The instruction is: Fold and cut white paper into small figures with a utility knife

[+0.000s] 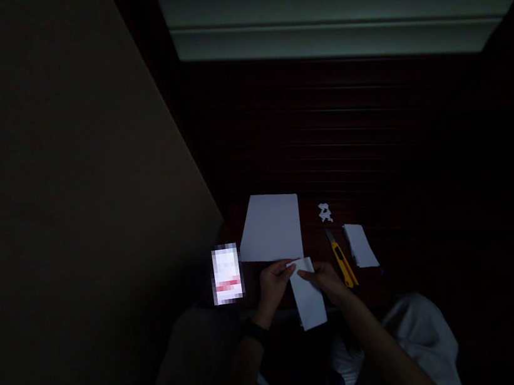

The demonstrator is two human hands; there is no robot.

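Left hand [275, 278]: near counter's front edge, thumb and fingers pinched, dark band on wrist | right hand [322, 277]: beside left, thumb extended inward, fingers curled | forearms angled inward, bare

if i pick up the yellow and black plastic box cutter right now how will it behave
The yellow and black plastic box cutter looks stiff, likely light given its slim body. Lying flat, it probably won't roll.

A narrow strip of white paper [310, 302], folded flat, slants slightly at the lower center of the frame, its upper end gripped between two hands [276, 281] [328, 279], its lower end hanging free.
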